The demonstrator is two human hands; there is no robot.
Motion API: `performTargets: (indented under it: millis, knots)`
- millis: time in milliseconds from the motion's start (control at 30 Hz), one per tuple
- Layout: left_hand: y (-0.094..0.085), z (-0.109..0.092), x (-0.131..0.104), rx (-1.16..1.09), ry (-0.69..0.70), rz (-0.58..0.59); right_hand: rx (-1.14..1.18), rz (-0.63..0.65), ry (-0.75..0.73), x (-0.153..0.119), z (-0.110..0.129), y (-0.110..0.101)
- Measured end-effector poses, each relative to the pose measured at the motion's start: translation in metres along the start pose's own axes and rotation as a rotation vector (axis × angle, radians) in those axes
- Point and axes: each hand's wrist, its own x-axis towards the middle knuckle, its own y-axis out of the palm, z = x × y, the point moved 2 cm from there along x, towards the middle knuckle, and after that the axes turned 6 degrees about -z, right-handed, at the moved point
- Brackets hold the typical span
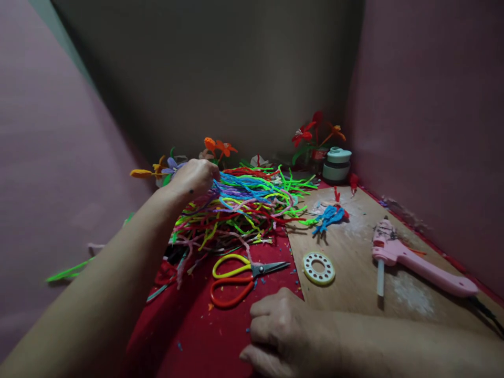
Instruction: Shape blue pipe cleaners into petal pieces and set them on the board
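Observation:
My left hand (198, 176) reaches to the back left of a pile of many-coloured pipe cleaners (248, 197). Its fingers bend down behind the hand and are mostly hidden, so what they touch cannot be made out. My right hand (277, 331) rests on the red cloth (197, 341) near the front, its fingers curled in, with nothing visible in them. Just beyond it lie scissors (252, 270) with one yellow and one red handle, blades pointing right. A round tape roll (318, 268) lies on the wooden board (346, 283).
A pink glue gun (425, 268) lies on the board at the right, its cord running off right. Blue pipe-cleaner pieces (328, 218) lie behind the tape. Pipe-cleaner flowers (224, 148) and a lidded jar (337, 165) stand at the back. Pink walls (433, 105) flank the work area.

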Motion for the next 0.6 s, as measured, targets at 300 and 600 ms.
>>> performTargets:
  millis: [300, 600]
  knots:
    - [0.002, -0.008, 0.002, 0.033, 0.024, -0.108, -0.007, -0.012, -0.027, 0.0, -0.001, 0.001]
    - [0.004, -0.029, 0.002, 0.155, 0.119, -0.131, -0.028, -0.003, -0.035, 0.001, -0.002, 0.003]
